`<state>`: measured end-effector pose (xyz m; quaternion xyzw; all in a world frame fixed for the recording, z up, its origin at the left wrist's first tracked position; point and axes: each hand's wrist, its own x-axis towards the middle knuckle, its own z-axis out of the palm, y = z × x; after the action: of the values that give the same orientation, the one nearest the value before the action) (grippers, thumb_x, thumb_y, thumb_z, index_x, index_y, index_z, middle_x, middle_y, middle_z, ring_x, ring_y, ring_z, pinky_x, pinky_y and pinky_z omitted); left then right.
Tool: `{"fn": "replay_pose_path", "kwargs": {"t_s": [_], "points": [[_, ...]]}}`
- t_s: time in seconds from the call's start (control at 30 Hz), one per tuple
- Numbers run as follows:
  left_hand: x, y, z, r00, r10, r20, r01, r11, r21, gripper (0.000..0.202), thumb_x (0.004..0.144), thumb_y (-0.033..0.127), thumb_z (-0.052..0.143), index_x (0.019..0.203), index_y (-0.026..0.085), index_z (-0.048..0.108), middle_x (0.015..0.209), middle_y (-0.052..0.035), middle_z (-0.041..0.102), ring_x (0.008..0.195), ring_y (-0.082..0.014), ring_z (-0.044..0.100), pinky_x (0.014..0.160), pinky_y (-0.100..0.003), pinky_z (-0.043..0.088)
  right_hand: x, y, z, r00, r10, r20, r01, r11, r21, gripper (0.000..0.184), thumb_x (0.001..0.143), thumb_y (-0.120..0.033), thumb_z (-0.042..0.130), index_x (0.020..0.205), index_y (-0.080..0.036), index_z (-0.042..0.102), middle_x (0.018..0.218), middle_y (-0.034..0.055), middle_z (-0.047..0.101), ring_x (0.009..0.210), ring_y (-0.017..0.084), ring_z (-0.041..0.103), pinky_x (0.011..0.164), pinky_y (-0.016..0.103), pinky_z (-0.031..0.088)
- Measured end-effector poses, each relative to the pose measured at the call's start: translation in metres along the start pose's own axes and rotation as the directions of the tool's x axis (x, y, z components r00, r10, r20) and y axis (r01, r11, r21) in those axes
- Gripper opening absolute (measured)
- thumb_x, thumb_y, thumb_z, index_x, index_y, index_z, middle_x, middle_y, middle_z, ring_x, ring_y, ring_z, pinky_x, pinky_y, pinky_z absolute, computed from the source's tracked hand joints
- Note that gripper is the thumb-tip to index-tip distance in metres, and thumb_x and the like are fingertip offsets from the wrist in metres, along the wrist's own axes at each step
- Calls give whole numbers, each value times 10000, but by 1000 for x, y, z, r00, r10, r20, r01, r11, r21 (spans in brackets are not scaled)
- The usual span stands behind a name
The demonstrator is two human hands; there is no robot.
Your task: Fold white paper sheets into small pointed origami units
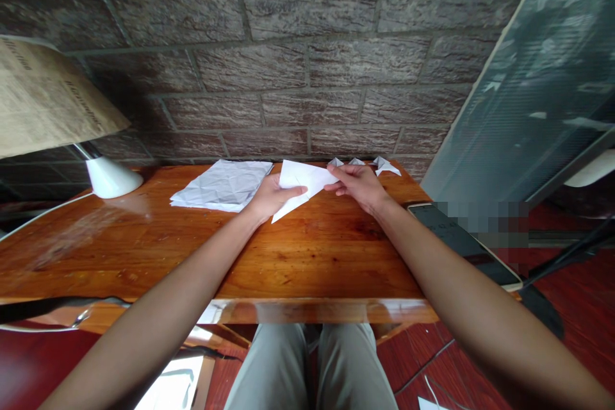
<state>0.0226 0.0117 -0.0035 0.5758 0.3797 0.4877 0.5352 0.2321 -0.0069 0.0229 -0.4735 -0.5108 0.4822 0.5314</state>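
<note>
A white sheet of paper (307,174), folded into a roughly triangular shape, is held between my hands above the wooden table. My left hand (273,196) grips its left side, the thumb lying flat across the face of the paper and the fingers hidden behind. At the right-hand corner, my right hand (356,184) pinches the paper between thumb and fingers. Just left of my left hand lies a stack of creased white paper (223,184). Beyond my right hand, several small folded paper pieces (385,165) stand along the table's back edge, some partly covered by that hand.
On the left of the wooden table (307,262) stands a lamp (113,176) with a printed shade and a white cord. A phone or tablet (461,237) lies at the right edge, beneath my right forearm. A brick wall (307,64) rises directly behind the table.
</note>
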Motion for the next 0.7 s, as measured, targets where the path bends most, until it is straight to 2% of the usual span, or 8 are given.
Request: {"fn": "replay_pose_path", "kwargs": {"t_s": [0.1, 0.17, 0.3, 0.47, 0.6, 0.7], "points": [[-1, 1, 1, 1000, 0, 7, 1, 1000, -16, 506, 492, 334, 936, 933, 135, 789, 965, -97, 789, 811, -252, 711, 809, -377, 539, 1, 3, -3, 993, -104, 54, 108, 991, -75, 338, 765, -492, 785, 770, -157, 738, 609, -8, 666, 509, 90, 585, 441, 192, 366], [-2, 2, 1, 1000, -2, 23, 3, 1000, -22, 505, 486, 329, 939, 929, 140, 789, 964, -91, 790, 815, -251, 713, 816, -380, 544, 1, 5, -4, 981, -175, 86, 183, 978, -100, 358, 712, -513, 808, 781, -165, 756, 613, -19, 667, 528, 93, 550, 495, 216, 388], [-4, 3, 1, 999, -12, 41, 12, 1000, -3, 495, 495, 331, 937, 930, 148, 790, 965, -85, 792, 817, -254, 716, 819, -385, 551, 4, 6, -5, 962, -246, 117, 256, 963, -86, 335, 650, -476, 841, 771, -172, 769, 748, 5, 732, 666, 132, 605, 667, 270, 470], [-2, 1, -1, 999, -15, 44, 15, 1000, -1, 488, 508, 324, 936, 940, 151, 790, 988, -88, 791, 833, -261, 722, 849, -400, 552, 6, 7, -6, 947, -301, 115, 314, 943, -115, 325, 642, -472, 835, 776, -181, 776, 817, 35, 756, 753, 177, 644, 765, 323, 493], [-2, -1, -1, 998, -32, 61, 33, 999, -12, 505, 537, 336, 931, 986, 153, 789, 1045, -98, 784, 887, -268, 725, 906, -413, 537, 4, 5, -4, 943, -319, 96, 329, 936, -122, 325, 640, -472, 837, 765, -180, 768, 826, 38, 752, 762, 169, 635, 768, 311, 490], [-2, -2, 0, 998, -25, 56, 26, 1000, -13, 515, 559, 355, 925, 1011, 152, 784, 1069, -105, 779, 909, -275, 724, 926, -425, 530, 1, 3, -1, 964, -263, 46, 266, 962, -60, 376, 632, -480, 841, 842, -181, 752, 759, 12, 712, 669, 125, 578, 634, 257, 447]]}}
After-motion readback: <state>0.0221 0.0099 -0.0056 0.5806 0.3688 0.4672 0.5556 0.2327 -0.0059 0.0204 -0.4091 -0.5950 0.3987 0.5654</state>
